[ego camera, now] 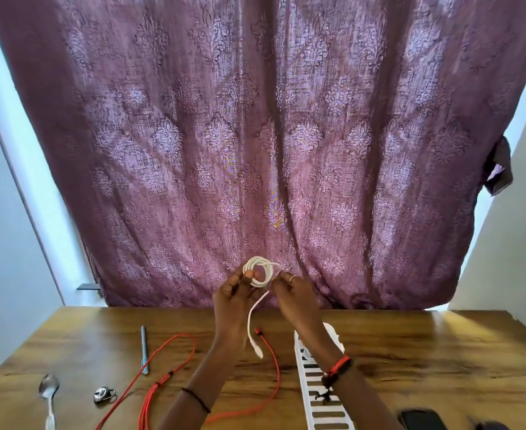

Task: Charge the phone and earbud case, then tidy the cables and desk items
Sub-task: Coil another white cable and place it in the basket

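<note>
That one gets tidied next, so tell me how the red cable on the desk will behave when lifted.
The red cable lies in loose curves, so it will likely droop limply. Only a dark tie binds part of it, so the free end would probably trail. It looks thin, likely light.

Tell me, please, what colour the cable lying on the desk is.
Red; the cable shows best in the head view.

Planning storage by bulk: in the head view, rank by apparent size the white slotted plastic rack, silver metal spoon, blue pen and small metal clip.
1. White slotted plastic rack.
2. Silver metal spoon and blue pen: similar length, spoon cut off by frame; unranked.
3. Small metal clip.
</note>
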